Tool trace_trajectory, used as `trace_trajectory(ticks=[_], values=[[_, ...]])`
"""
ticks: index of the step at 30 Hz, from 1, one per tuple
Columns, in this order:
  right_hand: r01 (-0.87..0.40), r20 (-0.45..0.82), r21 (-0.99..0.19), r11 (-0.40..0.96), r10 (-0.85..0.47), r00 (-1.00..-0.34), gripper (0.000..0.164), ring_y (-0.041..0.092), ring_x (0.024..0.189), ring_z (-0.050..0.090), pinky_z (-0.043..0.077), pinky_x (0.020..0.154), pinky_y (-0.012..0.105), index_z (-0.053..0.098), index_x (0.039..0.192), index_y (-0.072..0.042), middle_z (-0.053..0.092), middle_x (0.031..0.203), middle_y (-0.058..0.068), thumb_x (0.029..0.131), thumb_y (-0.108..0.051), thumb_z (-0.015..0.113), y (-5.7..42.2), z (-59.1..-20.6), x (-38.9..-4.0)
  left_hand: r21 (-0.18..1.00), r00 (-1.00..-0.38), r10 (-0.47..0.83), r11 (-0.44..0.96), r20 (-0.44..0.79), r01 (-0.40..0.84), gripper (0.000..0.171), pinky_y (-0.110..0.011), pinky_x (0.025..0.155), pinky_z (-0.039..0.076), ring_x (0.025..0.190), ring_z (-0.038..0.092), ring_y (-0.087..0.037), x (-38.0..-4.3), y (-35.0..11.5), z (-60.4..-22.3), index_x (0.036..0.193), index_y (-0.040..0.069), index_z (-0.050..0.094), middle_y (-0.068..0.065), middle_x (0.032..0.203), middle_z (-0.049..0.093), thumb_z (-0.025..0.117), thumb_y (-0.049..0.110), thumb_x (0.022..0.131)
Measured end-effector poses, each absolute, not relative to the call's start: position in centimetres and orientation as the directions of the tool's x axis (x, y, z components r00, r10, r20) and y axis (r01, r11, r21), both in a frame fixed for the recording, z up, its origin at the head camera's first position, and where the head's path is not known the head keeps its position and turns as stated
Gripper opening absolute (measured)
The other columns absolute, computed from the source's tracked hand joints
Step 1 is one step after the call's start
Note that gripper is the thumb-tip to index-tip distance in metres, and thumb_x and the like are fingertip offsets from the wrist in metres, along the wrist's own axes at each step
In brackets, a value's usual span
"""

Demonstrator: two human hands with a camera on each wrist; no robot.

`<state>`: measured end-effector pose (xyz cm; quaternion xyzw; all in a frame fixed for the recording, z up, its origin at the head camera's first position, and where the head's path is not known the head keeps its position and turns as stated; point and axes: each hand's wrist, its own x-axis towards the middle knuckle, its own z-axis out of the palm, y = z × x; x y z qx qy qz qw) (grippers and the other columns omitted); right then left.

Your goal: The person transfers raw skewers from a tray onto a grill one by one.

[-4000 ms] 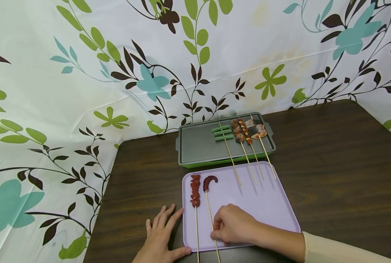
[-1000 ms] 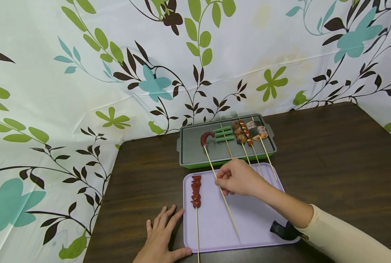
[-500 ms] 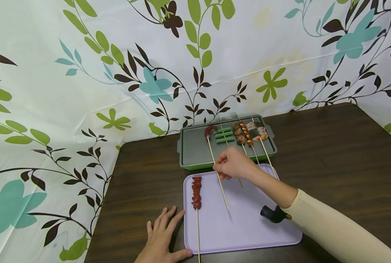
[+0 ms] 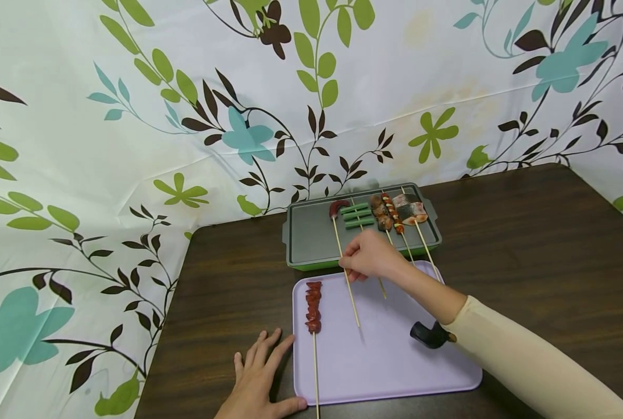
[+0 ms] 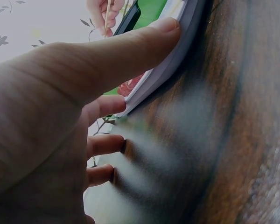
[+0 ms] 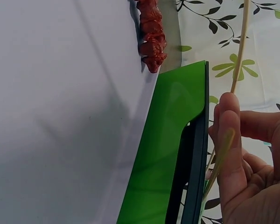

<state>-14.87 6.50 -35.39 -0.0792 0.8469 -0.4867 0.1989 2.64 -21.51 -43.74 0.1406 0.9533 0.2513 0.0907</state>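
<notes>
My right hand [image 4: 371,256] pinches the bamboo stick of an octopus tentacle skewer [image 4: 337,208] between thumb and fingertips. The curled dark-red tentacle lies over the grey grill plate [image 4: 308,238], just left of the green vegetable skewer [image 4: 358,215]. Its stick slants down toward me, the lower end above the lilac tray [image 4: 395,355]. In the right wrist view, that stick [image 6: 241,51] rises from the fingertips. My left hand [image 4: 259,375] is spread on the table, fingertip and thumb at the tray's left edge. A skewer of red meat pieces [image 4: 313,308] lies along the tray's left side.
Further right on the grill are a brown meat skewer [image 4: 381,212], a red-and-yellow skewer [image 4: 392,214] and a fish skewer [image 4: 409,209], their sticks reaching over the tray. A black strap end [image 4: 429,336] hangs at the right sleeve. A patterned sheet [image 4: 185,145] stands behind the table.
My right hand has carried the octopus tentacle skewer from the tray up to the grill. Over the last half second it has shifted slightly right at the tip. My left hand has stayed put.
</notes>
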Motion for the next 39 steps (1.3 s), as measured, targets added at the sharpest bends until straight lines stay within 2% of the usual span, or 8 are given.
trace_trajectory(ticks=[7,15,31,39], values=[[0.071,-0.274,-0.849,0.523,-0.32,-0.907,0.013,0.022,0.057,0.068,0.056,0.055,0.035,0.074,0.081,-0.005,0.067,0.06,0.005,0.087,-0.015,0.068,6.4,-35.6,-14.9,0.502,-0.944,0.314,0.835,-0.1,0.224,0.098,-0.081,0.091,0.006,0.14,0.017,-0.04,2.6,-21.5,-43.7,0.148,0.035,0.032,-0.004,0.153,0.03,0.067,0.074,0.066],[0.045,-0.277,-0.818,0.573,-0.324,-0.905,0.02,0.027,0.06,0.069,0.056,0.054,0.035,0.075,0.081,-0.002,0.067,0.058,0.003,0.088,-0.019,0.068,6.6,-35.6,-14.8,0.503,-0.943,0.317,0.835,-0.104,0.225,0.098,-0.081,0.091,0.006,0.14,0.018,-0.04,2.6,-21.5,-43.7,0.149,0.034,0.032,-0.005,0.153,0.03,0.065,0.075,0.066],[-0.032,-0.248,-0.766,0.642,-0.341,-0.907,0.024,0.022,0.05,0.065,0.056,0.053,0.038,0.073,0.071,-0.007,0.064,0.053,0.001,0.09,-0.022,0.067,6.5,-35.4,-14.3,0.514,-0.942,0.317,0.829,-0.107,0.221,0.098,-0.081,0.09,0.006,0.14,0.017,-0.04,2.7,-21.5,-43.6,0.149,0.035,0.031,-0.005,0.153,0.029,0.067,0.074,0.066],[-0.046,-0.254,-0.746,0.665,-0.347,-0.903,0.027,0.018,0.047,0.063,0.053,0.05,0.034,0.072,0.068,-0.012,0.063,0.051,-0.001,0.09,-0.026,0.067,6.8,-34.8,-13.4,0.5,-0.944,0.306,0.841,-0.124,0.207,0.097,-0.081,0.091,0.005,0.14,0.017,-0.042,2.6,-21.5,-43.5,0.149,0.036,0.031,-0.006,0.153,0.029,0.065,0.076,0.066]])
